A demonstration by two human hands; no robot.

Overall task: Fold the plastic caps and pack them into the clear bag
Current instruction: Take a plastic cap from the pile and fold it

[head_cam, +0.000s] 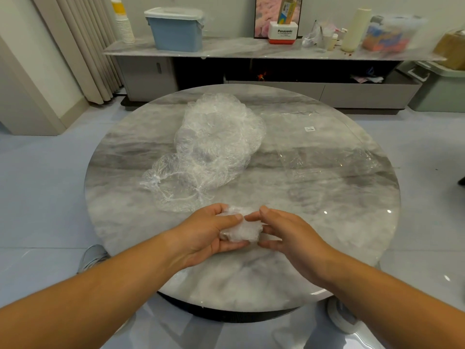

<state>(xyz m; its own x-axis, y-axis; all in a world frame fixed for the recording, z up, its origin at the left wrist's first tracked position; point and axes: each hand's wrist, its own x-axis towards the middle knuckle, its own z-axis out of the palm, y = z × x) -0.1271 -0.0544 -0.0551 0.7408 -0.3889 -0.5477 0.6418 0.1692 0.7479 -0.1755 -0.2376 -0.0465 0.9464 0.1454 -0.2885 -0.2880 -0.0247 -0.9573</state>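
Note:
A folded, bunched-up plastic cap sits between both hands near the front of the round marble table. My left hand grips it, thumb on top and fingers curled beneath. My right hand touches its right side with thumb and fingers curved around it. A pile of several loose clear plastic caps lies in the table's middle, with one spread cap nearer me. The flat clear bag with a small white label lies at the right.
Behind the table runs a long low cabinet carrying a blue lidded bin, stacked paper cups, a Panasonic box and assorted bottles. A green bin stands at far right. My shoes show beside the table base.

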